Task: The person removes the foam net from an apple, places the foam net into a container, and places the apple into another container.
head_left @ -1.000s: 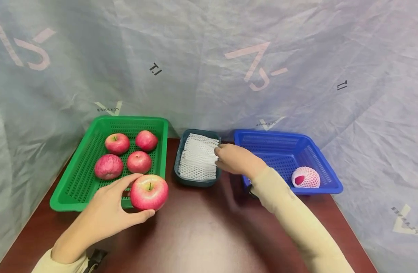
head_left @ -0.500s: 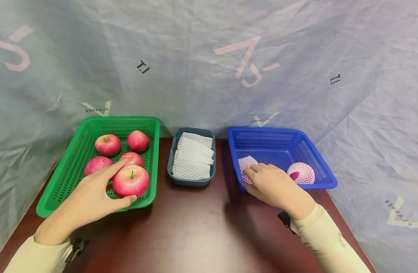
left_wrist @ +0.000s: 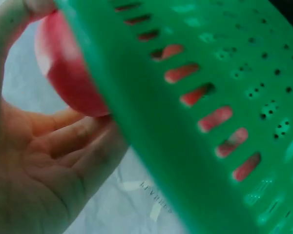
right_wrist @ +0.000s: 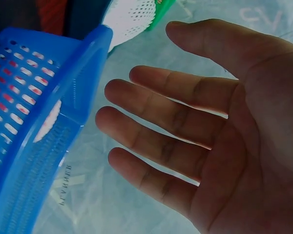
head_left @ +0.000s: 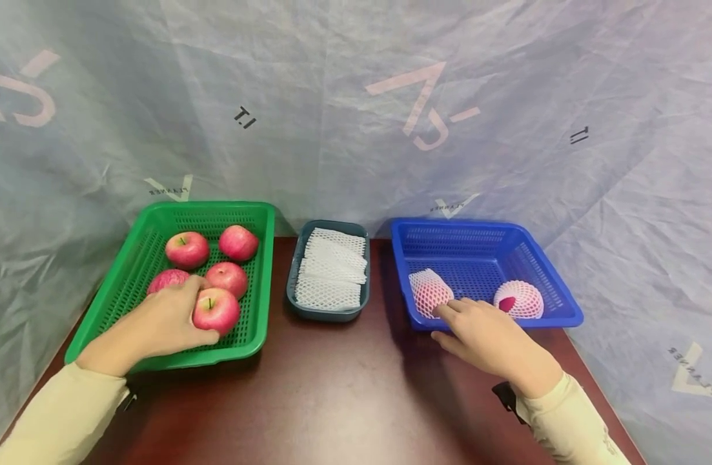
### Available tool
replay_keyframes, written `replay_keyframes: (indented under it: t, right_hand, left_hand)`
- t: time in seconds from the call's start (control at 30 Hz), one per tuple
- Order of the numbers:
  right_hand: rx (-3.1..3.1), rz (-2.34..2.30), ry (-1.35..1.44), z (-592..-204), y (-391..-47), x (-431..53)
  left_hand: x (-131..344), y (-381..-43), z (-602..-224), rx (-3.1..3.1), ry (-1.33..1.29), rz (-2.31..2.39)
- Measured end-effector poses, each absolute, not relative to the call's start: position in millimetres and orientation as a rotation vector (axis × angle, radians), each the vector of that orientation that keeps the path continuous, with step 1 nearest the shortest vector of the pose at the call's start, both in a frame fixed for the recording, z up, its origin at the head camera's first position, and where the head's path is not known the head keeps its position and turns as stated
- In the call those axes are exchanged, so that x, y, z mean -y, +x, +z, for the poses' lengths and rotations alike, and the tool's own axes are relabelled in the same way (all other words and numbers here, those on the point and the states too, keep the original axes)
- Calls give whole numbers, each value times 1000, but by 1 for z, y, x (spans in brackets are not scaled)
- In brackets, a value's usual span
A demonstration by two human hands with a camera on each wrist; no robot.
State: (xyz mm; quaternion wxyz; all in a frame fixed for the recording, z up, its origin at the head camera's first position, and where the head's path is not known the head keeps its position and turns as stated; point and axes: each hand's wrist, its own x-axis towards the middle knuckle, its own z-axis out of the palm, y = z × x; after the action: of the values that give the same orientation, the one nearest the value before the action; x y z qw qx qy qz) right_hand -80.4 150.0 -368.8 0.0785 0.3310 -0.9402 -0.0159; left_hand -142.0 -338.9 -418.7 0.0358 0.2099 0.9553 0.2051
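My left hand [head_left: 164, 320] grips a red apple [head_left: 217, 310] between thumb and fingers, low over the front of the green basket [head_left: 268, 258]. Several other apples lie behind it, among them one [head_left: 187, 250] with its stem up. In the left wrist view the held apple [left_wrist: 68, 68] sits right at the basket's rim. My right hand [head_left: 486, 339], fingers extended and holding nothing, is at the front rim of the blue basket [head_left: 472, 232]. Just beyond its fingertips an apple in a white foam net [head_left: 431, 294] rests in the basket's front left corner.
A second netted apple [head_left: 519, 298] lies at the blue basket's right, a red patch showing. Between the baskets stands a dark teal tray [head_left: 364, 297] of stacked white foam nets [head_left: 331, 268]. All stand on a brown table [head_left: 332, 387] before a grey cloth [head_left: 326, 129].
The left hand has carried its apple left and down into the green basket. The right hand has moved from the tray to the blue basket and let go of a netted apple there.
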Motion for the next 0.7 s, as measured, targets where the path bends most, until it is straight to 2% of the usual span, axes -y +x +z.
replay_keyframes:
  t: [0.33,0.7]
  right_hand:
    - [2851,40,973,-381,-69,-157]
    - [2850,63,958,-381,-66,-167]
  left_hand:
    - [341,-170,-429,-2783,783,567]
    - [343,-155,-420,-2837,782,522]
